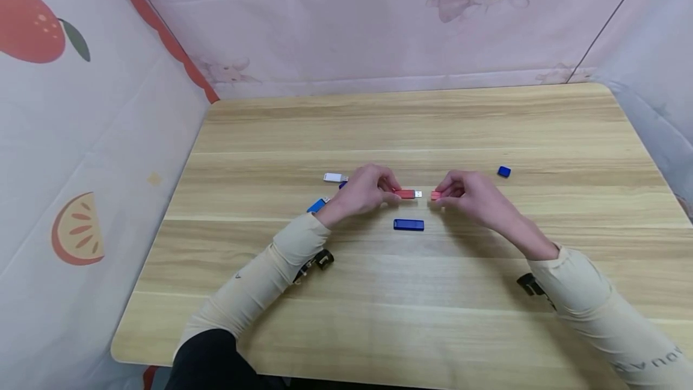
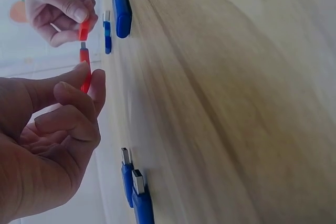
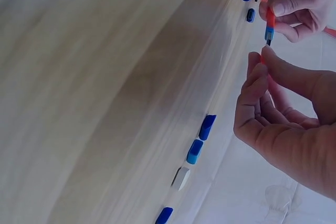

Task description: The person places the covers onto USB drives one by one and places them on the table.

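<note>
From my remote station, I record dark printed lettering (image 1: 662,359) on the beige right sleeve (image 1: 590,300), near the lower right corner of the head view. I make out an O and a U side by side, with a character shaped like an A to their left. The remainder is too unclear to read, and I cannot confirm a whole word. On the beige left sleeve (image 1: 265,272) I note one small dark mark (image 1: 238,276) resembling an A; I cannot verify it.
</note>
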Demonstrator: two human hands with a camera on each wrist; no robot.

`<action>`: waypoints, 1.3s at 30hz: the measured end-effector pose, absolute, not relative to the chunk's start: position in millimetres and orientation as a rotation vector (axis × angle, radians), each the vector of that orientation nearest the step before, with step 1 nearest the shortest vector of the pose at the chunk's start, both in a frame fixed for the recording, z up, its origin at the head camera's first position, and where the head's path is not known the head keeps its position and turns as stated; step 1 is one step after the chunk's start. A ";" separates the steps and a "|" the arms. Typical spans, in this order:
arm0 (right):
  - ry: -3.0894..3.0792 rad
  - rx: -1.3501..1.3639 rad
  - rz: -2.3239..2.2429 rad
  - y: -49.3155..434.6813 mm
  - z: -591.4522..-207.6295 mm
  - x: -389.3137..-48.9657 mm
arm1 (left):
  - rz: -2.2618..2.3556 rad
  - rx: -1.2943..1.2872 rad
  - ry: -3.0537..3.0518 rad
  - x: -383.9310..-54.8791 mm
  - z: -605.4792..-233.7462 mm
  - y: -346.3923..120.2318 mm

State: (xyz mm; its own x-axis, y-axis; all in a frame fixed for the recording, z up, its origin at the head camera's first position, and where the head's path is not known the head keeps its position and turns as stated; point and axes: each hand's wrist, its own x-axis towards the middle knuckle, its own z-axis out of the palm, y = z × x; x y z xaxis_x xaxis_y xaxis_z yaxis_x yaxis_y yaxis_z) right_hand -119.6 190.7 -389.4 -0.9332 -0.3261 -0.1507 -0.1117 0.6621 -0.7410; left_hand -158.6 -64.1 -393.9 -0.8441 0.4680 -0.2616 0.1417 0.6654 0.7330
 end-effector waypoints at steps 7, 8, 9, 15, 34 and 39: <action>2.608 -0.365 -1.155 186.8 -391.3 -120.7 | 1.029 0.487 2.430 -158.6 -394.3 -62.0; 2.606 -0.370 -1.159 186.3 -391.7 -120.8 | 1.033 0.487 2.425 -158.7 -394.2 -61.6; 2.607 -0.377 -1.160 185.7 -391.9 -120.8 | 1.037 0.487 2.421 -158.6 -394.1 -61.4; 2.602 -0.400 -1.170 182.6 -392.6 -120.9 | 1.047 0.494 2.413 -157.6 -393.0 -60.5; 2.594 -0.384 -1.155 177.2 -394.7 -121.2 | 1.071 0.546 2.382 -155.8 -392.8 -60.2; 2.601 -0.383 -1.136 175.5 -395.4 -121.8 | 1.076 0.545 2.383 -155.8 -393.0 -60.7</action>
